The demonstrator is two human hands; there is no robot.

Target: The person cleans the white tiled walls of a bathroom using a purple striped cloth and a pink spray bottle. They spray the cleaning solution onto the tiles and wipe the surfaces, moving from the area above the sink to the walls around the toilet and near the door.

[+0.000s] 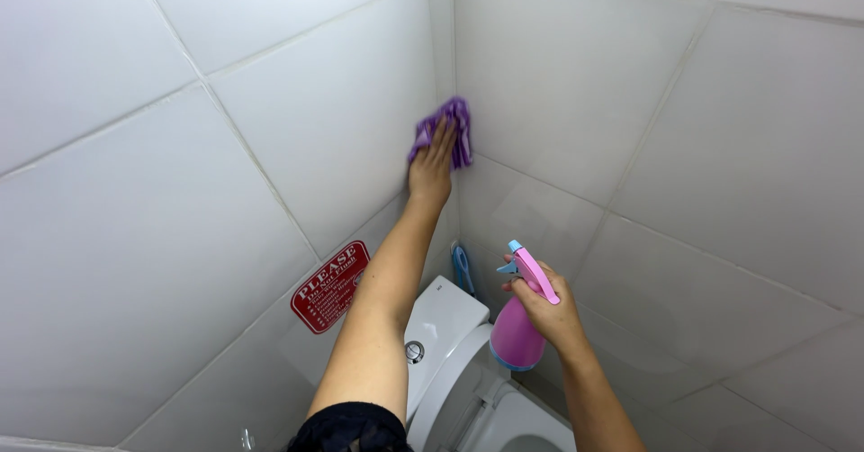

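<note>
furthest left, one red rectangular wall sign with white lettering is fixed to the large white glossy wall tiles, low on the left wall. just below it, at the bottom edge of the view, one small metal fitting pokes out of the tile; what it is cannot be told.

next comes the left arm, one dark sleeve showing at its shoulder end, reaching up along the left wall. the left hand lies flat with its fingers stretched out and spread, pressing one crumpled purple cloth against the tiles right in the corner where the two walls meet. the cloth sits under the fingertips and sticks out above and to the right of them, touching both the wall and the hand.

below the arm stands one white ceramic toilet cistern with one round chrome flush button on its lid. behind the cistern, in the corner, one blue handle stands upright; its lower part is hidden. one white toilet bowl shows at the bottom edge.

to the right, the right hand is clenched around the neck of one pink plastic spray bottle with a pink trigger head and a pale blue nozzle tip. the bottle hangs upright in the air above the cistern and bowl, well apart from the cloth, its nozzle turned toward the left wall.

the right wall carries only more white tiles, with grey grout lines between them.
</note>
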